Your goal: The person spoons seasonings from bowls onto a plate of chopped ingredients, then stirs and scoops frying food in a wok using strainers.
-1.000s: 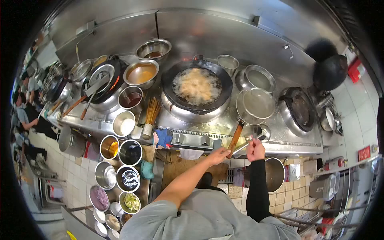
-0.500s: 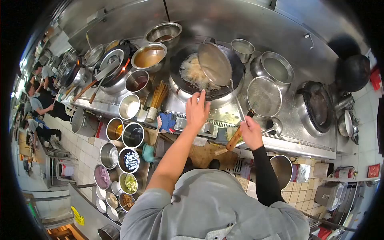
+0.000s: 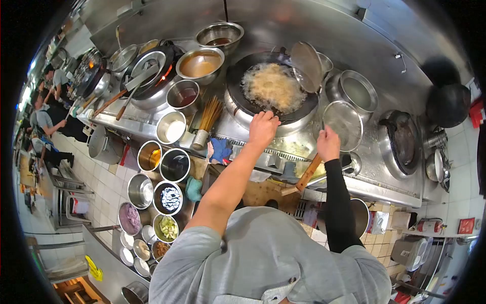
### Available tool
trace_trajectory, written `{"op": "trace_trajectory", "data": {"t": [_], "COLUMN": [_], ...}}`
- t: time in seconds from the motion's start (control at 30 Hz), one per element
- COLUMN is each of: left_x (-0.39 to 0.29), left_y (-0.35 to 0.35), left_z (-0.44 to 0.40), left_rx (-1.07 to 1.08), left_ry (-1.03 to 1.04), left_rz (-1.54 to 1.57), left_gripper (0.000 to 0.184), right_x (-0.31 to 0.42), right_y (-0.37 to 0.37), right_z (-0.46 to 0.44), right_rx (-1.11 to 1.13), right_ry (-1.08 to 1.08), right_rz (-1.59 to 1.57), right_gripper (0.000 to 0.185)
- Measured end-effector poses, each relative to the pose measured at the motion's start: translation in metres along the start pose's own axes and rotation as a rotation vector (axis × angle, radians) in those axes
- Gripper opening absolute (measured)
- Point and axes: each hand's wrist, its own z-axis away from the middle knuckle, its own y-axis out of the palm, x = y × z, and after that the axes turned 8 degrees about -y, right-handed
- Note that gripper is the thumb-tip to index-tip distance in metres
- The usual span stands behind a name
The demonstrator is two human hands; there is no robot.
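A black wok (image 3: 238,83) holds bubbling oil with pale golden food (image 3: 273,86) in it. At the wok's near edge, my left hand (image 3: 264,130) has its fingers curled onto the rim. My right hand (image 3: 329,144) grips the thin handle of a round metal skimmer (image 3: 307,67). The skimmer's head is raised and tilted over the wok's right side. Beside my right hand lies a round mesh strainer (image 3: 344,125), whose wooden handle (image 3: 308,173) points toward me over the counter's front edge.
Sauce bowls (image 3: 201,64) and a bundle of bamboo sticks (image 3: 209,115) stand left of the wok. A ladle (image 3: 354,163) lies near the strainer. Another burner (image 3: 402,139) is at right. Ingredient pots (image 3: 168,197) stand lower left. Several people (image 3: 48,124) work at far left.
My left hand left the wooden handle and closed at the wok's near rim. My right hand took the skimmer, which appeared over the wok, then moved right. The view has shifted.
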Motion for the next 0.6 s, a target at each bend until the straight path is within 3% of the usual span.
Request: {"op": "trace_trajectory", "data": {"t": [0.17,0.27,0.37,0.4,0.6], "left_x": [0.007,0.012,0.013,0.013,0.009], "left_y": [0.007,0.008,0.001,-0.001,-0.018], "left_z": [-0.001,-0.002,-0.003,-0.005,-0.001], "left_rx": [0.031,0.007,0.054,0.072,0.021], "left_ry": [0.001,0.007,-0.045,-0.053,-0.059], "left_rz": [-0.014,-0.047,-0.055,-0.063,0.026], "left_gripper": [0.016,0.013,0.013,0.012,0.01], "right_x": [-0.053,-0.012,0.011,0.011,0.014], "right_y": [0.026,0.02,0.033,0.037,0.049], "right_z": [-0.026,-0.029,-0.034,-0.042,-0.047], "right_rx": [0.017,0.258,0.209,0.287,0.374], "right_ry": [-0.045,0.504,0.596,0.637,0.688], "right_rz": [0.097,-0.569,-0.925,-0.968,-1.158], "right_gripper": [0.03,0.02,0.016,0.027,0.027]}}
